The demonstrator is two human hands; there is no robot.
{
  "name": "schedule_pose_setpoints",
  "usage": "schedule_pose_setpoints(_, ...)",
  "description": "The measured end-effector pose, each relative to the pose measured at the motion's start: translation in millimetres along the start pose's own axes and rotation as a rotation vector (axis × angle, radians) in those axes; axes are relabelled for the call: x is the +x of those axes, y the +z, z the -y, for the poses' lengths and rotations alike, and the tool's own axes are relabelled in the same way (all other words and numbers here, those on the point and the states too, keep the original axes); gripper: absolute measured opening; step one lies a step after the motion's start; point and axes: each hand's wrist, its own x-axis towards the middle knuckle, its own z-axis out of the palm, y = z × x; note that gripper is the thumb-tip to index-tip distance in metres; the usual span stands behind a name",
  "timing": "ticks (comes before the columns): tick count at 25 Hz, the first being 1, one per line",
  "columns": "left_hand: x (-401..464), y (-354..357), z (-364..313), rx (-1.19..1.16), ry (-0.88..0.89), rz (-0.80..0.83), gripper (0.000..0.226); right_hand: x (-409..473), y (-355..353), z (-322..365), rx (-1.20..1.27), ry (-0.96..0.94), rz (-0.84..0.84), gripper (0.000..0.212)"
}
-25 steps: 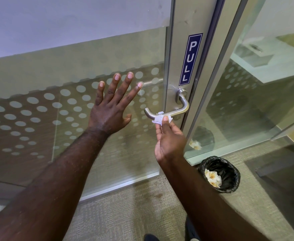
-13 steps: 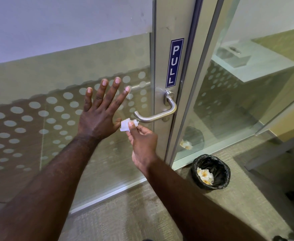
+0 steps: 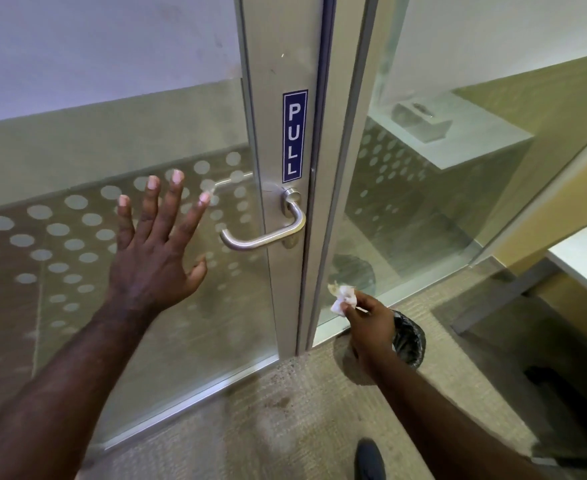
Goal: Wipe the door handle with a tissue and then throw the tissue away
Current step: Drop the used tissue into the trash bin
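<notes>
A crumpled white tissue (image 3: 344, 299) is pinched in the right hand (image 3: 368, 323), low beside a glass door.

The tissue is held between thumb and fingertips, below and to the right of the curved brushed-metal door handle (image 3: 262, 233) and well apart from it. Just behind the right hand, a round bin lined with a black bag (image 3: 410, 341) is seen on the carpet. The left hand (image 3: 157, 251) is raised with fingers spread, palm towards the dotted frosted glass panel (image 3: 60, 237); contact cannot be told. A blue vertical "PULL" sign (image 3: 295, 136) is fixed above the handle.
</notes>
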Motion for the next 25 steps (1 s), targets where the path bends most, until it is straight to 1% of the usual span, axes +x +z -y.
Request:
schedule_pose_setpoints(2, -18, -2, -27, -0.032, 0.013, -0.005, 0.107, 18, -24, -1, -0.027, -0.015, -0.018, 0.026)
schedule_pose_setpoints(4, -33, -3, -64, -0.084, 0.066, 0.038, 0.101, 35, -45, -3, -0.060, -0.009, -0.050, 0.024)
schedule_pose_setpoints(6, -39, 3, -112, -0.143, 0.140, 0.083, 0.101, 50, -69, -4, -0.078, -0.021, -0.086, 0.025)
schedule_pose_setpoints(9, -25, 21, -188, -0.221, 0.253, 0.128, 0.102, 77, -108, -8, -0.159, -0.067, -0.130, 0.023)
schedule_pose_setpoints(12, 6, 48, -252, -0.263, 0.320, 0.182, 0.104, 118, -150, -15, -0.184, -0.034, -0.138, 0.022)
schedule_pose_setpoints(16, 45, 91, -325, -0.314, 0.358, 0.306, 0.111, 177, -202, -35, -0.404, -0.055, -0.164, 0.021)
schedule_pose_setpoints(19, 76, 132, -365, -0.294, 0.440, 0.360, 0.111, 211, -230, -49, -0.501, -0.084, -0.147, 0.029)
schedule_pose_setpoints(22, 108, 166, -386, -0.281, 0.482, 0.406, 0.111, 232, -246, -62, -0.618, -0.126, -0.064, 0.034)
schedule_pose_setpoints(25, 138, 198, -397, -0.261, 0.485, 0.422, 0.108, 250, -258, -79, -0.714, -0.166, -0.010, 0.027)
